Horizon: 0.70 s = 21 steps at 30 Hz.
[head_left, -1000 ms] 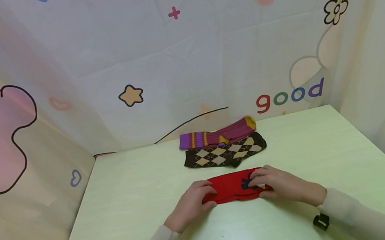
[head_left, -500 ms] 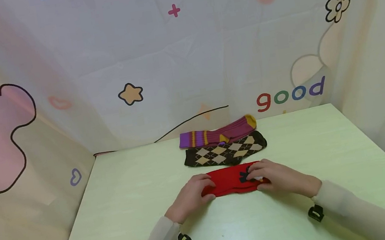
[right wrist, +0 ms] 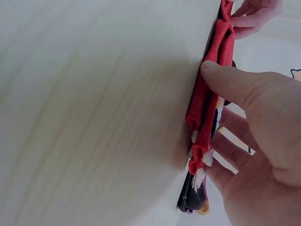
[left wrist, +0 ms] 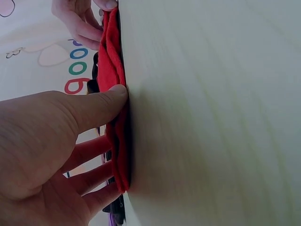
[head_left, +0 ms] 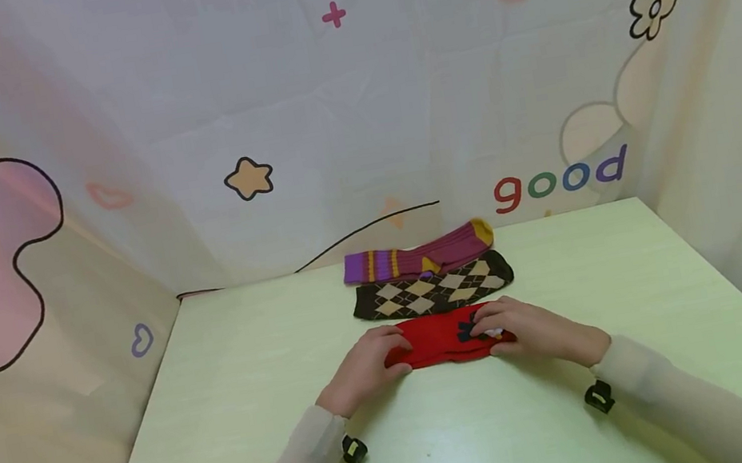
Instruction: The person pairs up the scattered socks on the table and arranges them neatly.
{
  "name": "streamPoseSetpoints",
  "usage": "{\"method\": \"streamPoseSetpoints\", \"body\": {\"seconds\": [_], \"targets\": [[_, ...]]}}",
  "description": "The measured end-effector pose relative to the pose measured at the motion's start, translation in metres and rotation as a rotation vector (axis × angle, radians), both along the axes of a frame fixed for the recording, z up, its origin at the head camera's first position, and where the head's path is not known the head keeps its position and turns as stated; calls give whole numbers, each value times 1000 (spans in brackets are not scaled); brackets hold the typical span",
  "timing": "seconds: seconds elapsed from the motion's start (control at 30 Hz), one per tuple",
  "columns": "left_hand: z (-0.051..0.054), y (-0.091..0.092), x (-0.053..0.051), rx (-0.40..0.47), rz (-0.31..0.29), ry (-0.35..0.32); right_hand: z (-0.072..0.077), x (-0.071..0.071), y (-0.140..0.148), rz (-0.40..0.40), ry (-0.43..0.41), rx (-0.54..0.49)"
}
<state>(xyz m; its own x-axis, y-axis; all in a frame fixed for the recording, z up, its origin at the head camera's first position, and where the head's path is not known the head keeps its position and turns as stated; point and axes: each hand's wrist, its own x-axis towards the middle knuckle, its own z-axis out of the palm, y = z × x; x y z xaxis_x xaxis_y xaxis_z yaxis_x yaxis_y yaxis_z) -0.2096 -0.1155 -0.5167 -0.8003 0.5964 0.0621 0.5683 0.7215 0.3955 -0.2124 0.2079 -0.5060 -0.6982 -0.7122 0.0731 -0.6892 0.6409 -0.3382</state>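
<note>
A folded pair of red socks [head_left: 435, 337] with a dark and white figure lies flat in front of me. My left hand [head_left: 366, 366] holds its left end, thumb against the near edge and fingers over the top. At the other end my right hand [head_left: 540, 330] grips it the same way, partly covering the figure. The left wrist view shows the red layers [left wrist: 112, 61] edge-on with the thumb pressed to them. Just beyond lie brown argyle socks [head_left: 418, 297], which the red pair's far edge meets or nearly meets.
Purple and maroon socks [head_left: 412, 260] with yellow bands lie behind the argyle ones, near the back edge of the pale green table [head_left: 250, 340]. A printed curtain [head_left: 292, 98] rises behind the table and at both sides.
Both hands have slid the red socks away from me across the table, closing the gap to the argyle socks. The other socks keep their places; the head view has shifted slightly.
</note>
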Motion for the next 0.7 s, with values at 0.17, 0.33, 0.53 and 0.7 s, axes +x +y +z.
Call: {"method": "streamPoseSetpoints", "body": {"seconds": [0.17,0.33,0.53,0.7], "targets": [[-1,-1,-3,-11,2,-2,0,-2,0,-1,-11,2],[-1,-1,-4,-8,2,-9,0,-3,0,3,-15,0],[-2,-1,-5,-15,5,-18,2,-4,0,7,-16,1],[-3,-1,-7,-27,-2,-13,2,-5,0,7,-22,3]]}}
